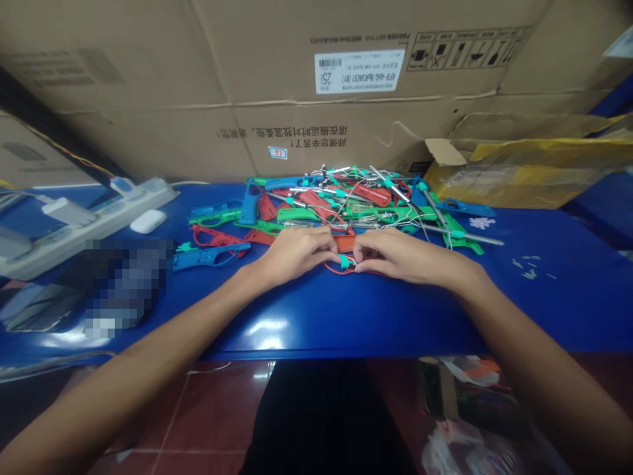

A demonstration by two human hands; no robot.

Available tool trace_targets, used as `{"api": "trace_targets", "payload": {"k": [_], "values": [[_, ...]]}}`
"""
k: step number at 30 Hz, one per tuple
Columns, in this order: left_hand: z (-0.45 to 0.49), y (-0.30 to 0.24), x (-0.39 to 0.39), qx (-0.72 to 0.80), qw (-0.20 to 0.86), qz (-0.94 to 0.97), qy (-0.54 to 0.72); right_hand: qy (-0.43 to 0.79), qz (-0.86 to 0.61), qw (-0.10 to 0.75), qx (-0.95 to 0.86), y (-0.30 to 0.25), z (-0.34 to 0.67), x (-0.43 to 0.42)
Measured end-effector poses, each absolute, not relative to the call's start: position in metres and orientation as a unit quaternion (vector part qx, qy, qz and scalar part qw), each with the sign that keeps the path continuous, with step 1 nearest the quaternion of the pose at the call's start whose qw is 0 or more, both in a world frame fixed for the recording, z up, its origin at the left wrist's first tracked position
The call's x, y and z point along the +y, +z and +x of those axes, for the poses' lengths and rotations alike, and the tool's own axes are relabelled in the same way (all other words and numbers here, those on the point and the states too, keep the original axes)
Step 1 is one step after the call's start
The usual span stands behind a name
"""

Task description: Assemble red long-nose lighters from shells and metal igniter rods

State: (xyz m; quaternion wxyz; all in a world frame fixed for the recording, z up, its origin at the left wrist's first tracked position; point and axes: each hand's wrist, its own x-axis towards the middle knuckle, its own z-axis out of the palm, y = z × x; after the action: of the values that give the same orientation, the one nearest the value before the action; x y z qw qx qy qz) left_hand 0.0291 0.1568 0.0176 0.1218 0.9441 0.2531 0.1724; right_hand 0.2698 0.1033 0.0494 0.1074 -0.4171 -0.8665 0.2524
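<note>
My left hand (307, 251) is closed in a pinch on a small green plastic part (345, 262) near the table's middle. My right hand (403, 256) is pinched too, its fingertips at the other end of that part; what they grip is too small to make out. Just below and behind the fingertips shows a red plastic casing (341, 243), partly covered by both hands. Past the hands lies a heap of red, green and blue gun-shaped lighter casings (306, 215), mixed with metal tubes (390, 183), thin white wires and green pieces.
A power strip (93, 221) with plugs, a white earphone case (148, 221) and a dark phone (47, 307) lie at left. Small pale pieces (529, 272) are scattered at right. Cardboard (163, 99) walls the back; a taped box (514, 171) stands at right on the blue table (297, 330).
</note>
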Motion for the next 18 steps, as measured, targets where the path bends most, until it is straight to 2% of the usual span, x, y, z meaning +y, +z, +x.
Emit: {"api": "trace_targets", "payload": {"k": [9,18], "values": [[0.0290,0.0151,0.1584,0.258,0.138,0.937,0.193,0.281,-0.427,0.126,-0.850,0.0509,0.2689,0.1023],[0.0282,0.0116,0.1595,0.256,0.100,0.941,0.196,0.292,-0.426,0.164,-0.840,0.0491,0.2676,0.1001]]}}
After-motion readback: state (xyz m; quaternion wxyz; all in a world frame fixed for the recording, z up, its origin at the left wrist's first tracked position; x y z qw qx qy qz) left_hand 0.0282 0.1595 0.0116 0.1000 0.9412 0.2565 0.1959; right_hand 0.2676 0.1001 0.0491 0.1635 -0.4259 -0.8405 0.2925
